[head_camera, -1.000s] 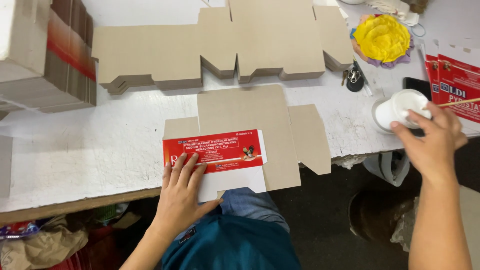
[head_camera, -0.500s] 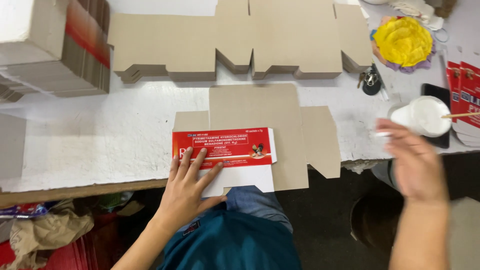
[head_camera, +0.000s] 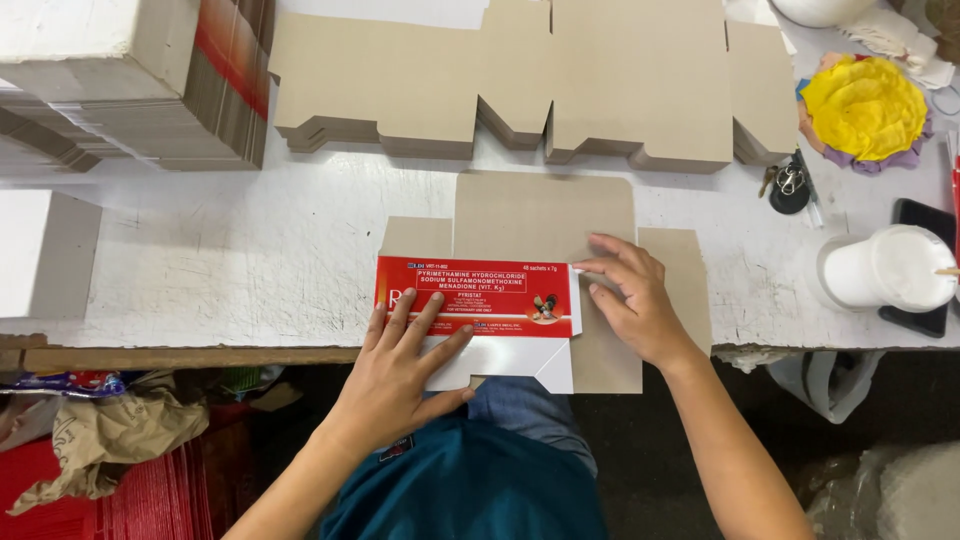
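Left hand fingers spread flat on red printed carton flap; right hand fingertips pressed together at flap's end, over grey flat carton blank

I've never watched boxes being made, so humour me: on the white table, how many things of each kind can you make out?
Hands: 2, left hand, right hand
Red printed carton being folded: 1
Stack of flat brown blanks: 1
White tub: 1
Yellow cloth: 1
Bunch of keys: 1
Dark phone: 1
Total: 8
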